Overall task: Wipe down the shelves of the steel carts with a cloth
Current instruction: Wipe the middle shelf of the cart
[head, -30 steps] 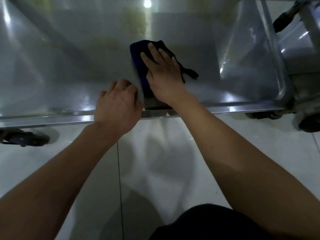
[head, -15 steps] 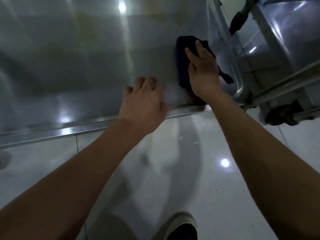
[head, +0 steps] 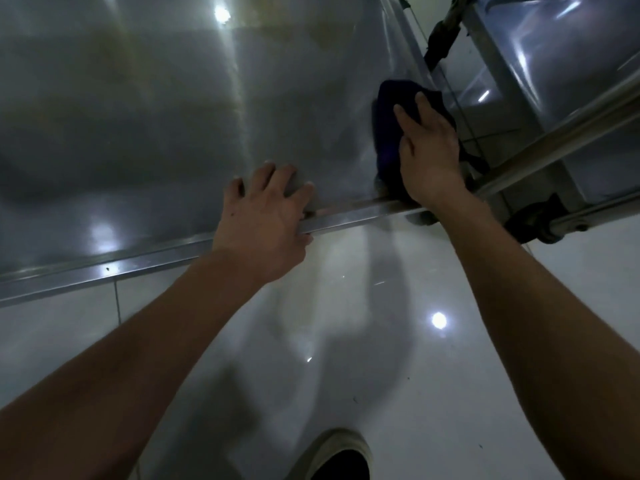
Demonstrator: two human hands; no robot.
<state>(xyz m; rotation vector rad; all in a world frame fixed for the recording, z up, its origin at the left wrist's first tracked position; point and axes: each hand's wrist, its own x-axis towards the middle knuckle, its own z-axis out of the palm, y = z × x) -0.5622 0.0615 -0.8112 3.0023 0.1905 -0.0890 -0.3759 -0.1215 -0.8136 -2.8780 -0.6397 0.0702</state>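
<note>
A steel cart shelf [head: 145, 140] fills the upper left, shiny and streaked with reflections. A dark blue cloth [head: 389, 133] lies near the shelf's right front corner. My right hand [head: 427, 154] presses flat on the cloth with straight fingers. My left hand [head: 266, 216] rests on the shelf's front rim [head: 104, 271], fingers spread on the steel and thumb over the edge.
A second steel cart [head: 554, 64] stands close at the upper right, with a black caster wheel [head: 536, 220] near the floor. White glossy floor tiles [head: 398, 341] lie below. My shoe [head: 332, 459] shows at the bottom edge.
My right hand has slid the cloth rightward along the shelf to its right front corner. My left hand uncurled and now lies spread on the front rim.
</note>
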